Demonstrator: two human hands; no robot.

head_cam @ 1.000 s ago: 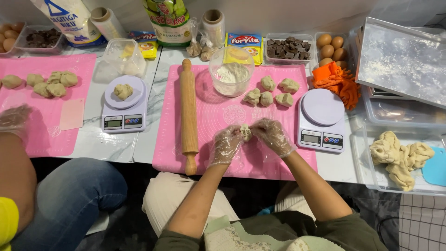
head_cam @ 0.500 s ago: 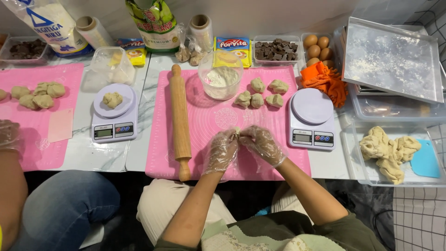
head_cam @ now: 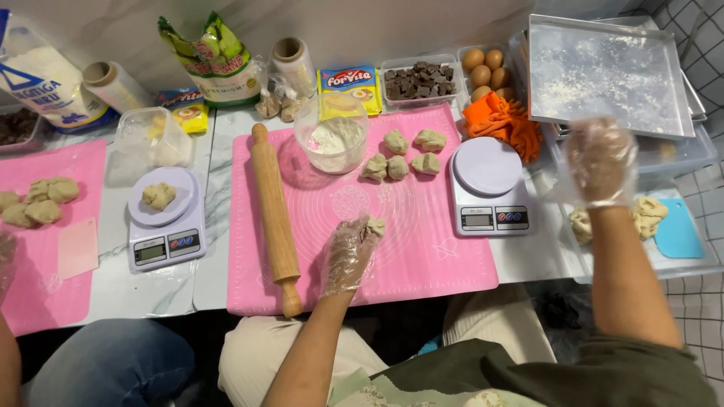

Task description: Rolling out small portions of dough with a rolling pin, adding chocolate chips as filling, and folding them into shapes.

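Pink silicone mat on a marble counter, rolling pin on its left side and five dough pieces at the far end by a flour bowl. Gloved left hand pinches a small dough ball just above the mat's middle. Gloved right hand, fingers spread and holding nothing, hovers far right over the tub of dough, beside the white scale.

Bright, even light from above; colours vivid, pink mat strongly saturated. Shadows soft and short: faint one beside rolling pin, darker under surface edge toward lap. Mild sheen on marble surface, dull glare on floured metal tray. Right hand motion-blurred, glove smeared; left hand sharper. Wide-angle bending at edges, corners slightly stretched. Overall focus fair, fine detail soft.
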